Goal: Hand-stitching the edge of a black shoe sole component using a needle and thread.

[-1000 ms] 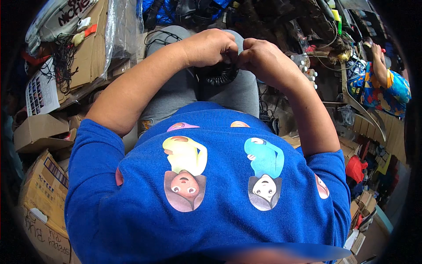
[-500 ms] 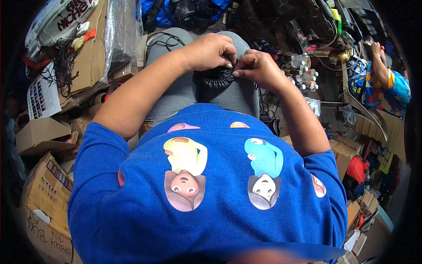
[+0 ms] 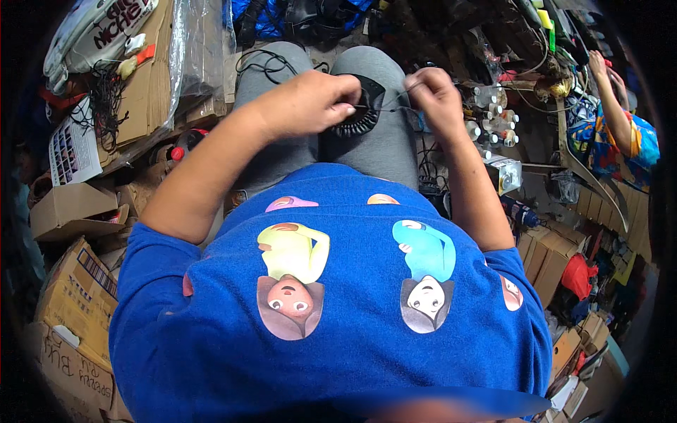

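Above my thighs, a small black piece with a curved, ridged edge (image 3: 355, 127) faces me. It looks like a gathered shoe part, but I cannot tell its kind for certain. My left hand (image 3: 310, 104) grips it from the left, thumb toward the ridged edge. To its right, my right hand (image 3: 438, 104) is closed on a thin dark thread (image 3: 396, 109), which stretches taut from the black piece. The right fingers are slightly blurred, and a needle or tool in them cannot be made out. Loops of black cord (image 3: 271, 69) lie over my left thigh.
Cardboard boxes (image 3: 74, 211) and flat cardboard (image 3: 147, 92) crowd the left, with tangled dark cords (image 3: 106, 106). Small clear bottles (image 3: 502, 123) stand right of my knees. A long curved blade-like strip (image 3: 599, 176) lies farther right. Another person's arm (image 3: 615, 106) shows at the far right.
My right hand has drawn away to the right from the black piece, pulling the thread out between the hands. My left hand has shifted slightly left and nearer, uncovering more of the piece.
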Motion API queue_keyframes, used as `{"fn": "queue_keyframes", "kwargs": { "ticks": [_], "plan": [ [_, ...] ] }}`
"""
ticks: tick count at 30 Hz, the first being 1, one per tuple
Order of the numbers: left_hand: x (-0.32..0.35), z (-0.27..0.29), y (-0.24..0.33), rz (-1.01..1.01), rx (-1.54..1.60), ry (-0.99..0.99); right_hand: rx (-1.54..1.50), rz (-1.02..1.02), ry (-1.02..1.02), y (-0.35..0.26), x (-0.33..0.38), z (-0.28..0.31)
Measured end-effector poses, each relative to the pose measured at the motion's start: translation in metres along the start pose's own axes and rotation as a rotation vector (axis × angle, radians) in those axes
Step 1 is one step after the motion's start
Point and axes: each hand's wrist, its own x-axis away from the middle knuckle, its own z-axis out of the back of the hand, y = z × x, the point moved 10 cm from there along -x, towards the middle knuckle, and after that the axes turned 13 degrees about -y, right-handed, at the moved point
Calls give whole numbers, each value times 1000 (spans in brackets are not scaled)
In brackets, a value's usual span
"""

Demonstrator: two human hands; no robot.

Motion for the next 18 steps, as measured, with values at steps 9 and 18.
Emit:
{"fn": "queue_keyframes", "kwargs": {
  "ticks": [9,18],
  "plan": [
    [29,64,-42,-191,949,602,-2054,10,-217,2,8,-33],
    [29,12,-73,-223,1607,304,-1517,-240,-127,27,59,-36]
  ]
}}
